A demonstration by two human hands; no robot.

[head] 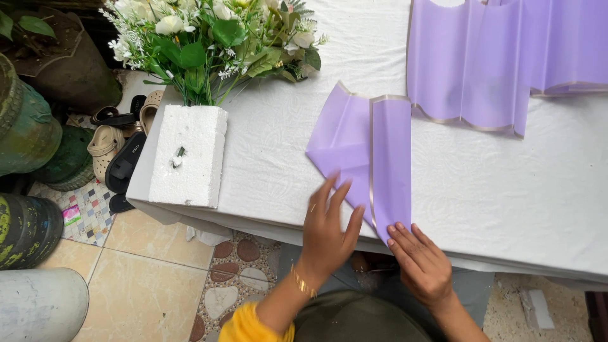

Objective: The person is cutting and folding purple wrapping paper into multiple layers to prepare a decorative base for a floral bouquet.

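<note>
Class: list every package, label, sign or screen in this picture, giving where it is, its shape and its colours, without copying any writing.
Small packet: lying on the patterned floor mat at left, beside the dark green pots; flat, roughly rectangular, pink and green.
Label on a black sandal: below the table's left edge; tiny pale marking, too small to describe further.
No signs or screens show.

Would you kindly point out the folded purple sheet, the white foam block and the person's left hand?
folded purple sheet (389, 161): head view, its right-hand folded panel.
white foam block (190, 152): head view, middle of its top face.
left hand (326, 231): head view, back of the hand.
</note>
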